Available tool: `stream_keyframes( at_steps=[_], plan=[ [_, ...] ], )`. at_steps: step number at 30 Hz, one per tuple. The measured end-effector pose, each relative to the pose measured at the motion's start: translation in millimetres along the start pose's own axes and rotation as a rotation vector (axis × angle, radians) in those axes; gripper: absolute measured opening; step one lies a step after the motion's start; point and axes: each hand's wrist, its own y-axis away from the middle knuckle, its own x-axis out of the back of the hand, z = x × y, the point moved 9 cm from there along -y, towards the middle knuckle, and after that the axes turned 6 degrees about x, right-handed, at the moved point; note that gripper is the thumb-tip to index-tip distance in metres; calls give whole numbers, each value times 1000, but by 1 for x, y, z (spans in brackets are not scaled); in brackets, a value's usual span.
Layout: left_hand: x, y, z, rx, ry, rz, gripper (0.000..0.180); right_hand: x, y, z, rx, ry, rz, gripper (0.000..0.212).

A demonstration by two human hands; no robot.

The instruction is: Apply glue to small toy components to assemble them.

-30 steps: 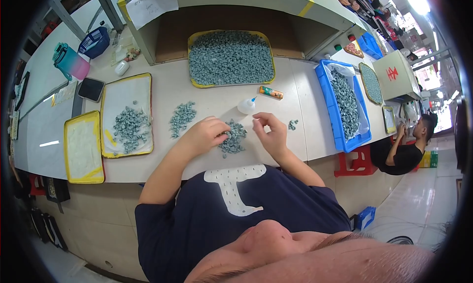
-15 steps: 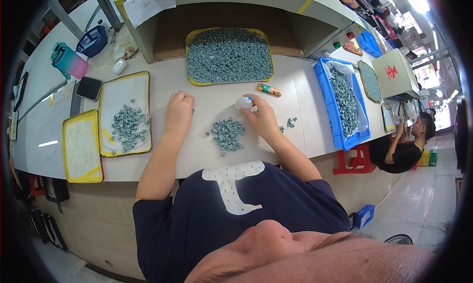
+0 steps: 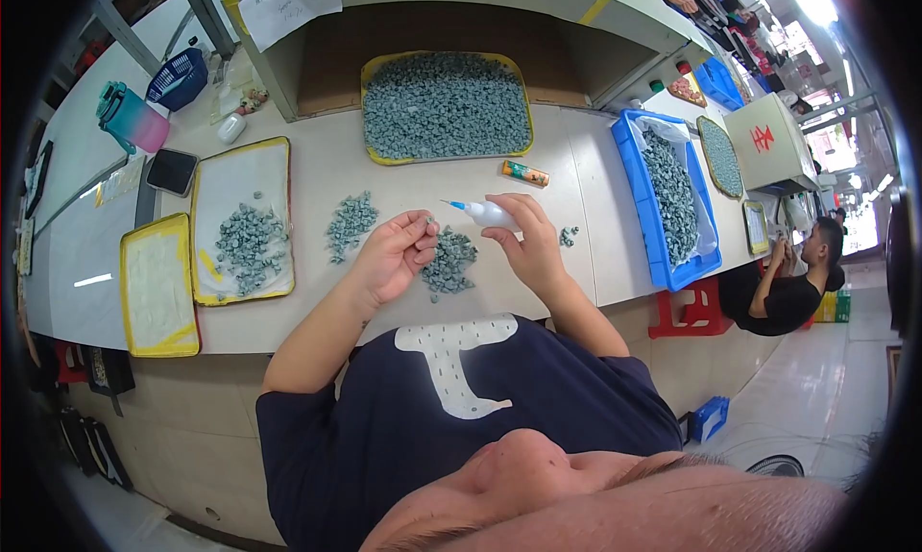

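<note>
Between the thumb and fingertips of my left hand (image 3: 399, 251) is a small grey-green piece (image 3: 430, 222). My right hand (image 3: 528, 235) grips a white squeeze bottle (image 3: 485, 214) with a blue tip and thin needle nozzle, tilted so the nozzle points left, a little above and apart from my left fingertips. Below my hands on the table lies a pile of grey-green pieces (image 3: 448, 264). A second pile (image 3: 351, 223) sits to the left of my left hand, and a few loose pieces (image 3: 569, 236) lie right of my right hand.
A yellow-edged tray (image 3: 529, 148) full of pieces stands at the back. Left are two yellow-edged trays (image 3: 283, 158) (image 3: 158, 273), a phone (image 3: 173, 172) and a tumbler (image 3: 133, 120). Right are an orange-green tube (image 3: 525, 173) and a blue bin (image 3: 663, 275). A co-worker (image 3: 788, 283) sits far right.
My left hand has come right and toward me, palm turned up, uncovering the left pile. The right hand has tipped the bottle so its nozzle points left toward the left hand.
</note>
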Motion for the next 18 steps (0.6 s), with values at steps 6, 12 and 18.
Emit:
stream_keyframes(
  at_steps=[6,12,18],
  plan=[
    [0,1,-1,9,64,-47,6,12,-4,-14,117,220,7,39],
    [1,1,-2,11,56,-35,6,10,-10,-30,214,360,-24,38],
    [4,3,0,7,41,-34,9,8,-16,-42,273,463,-22,36]
  ],
)
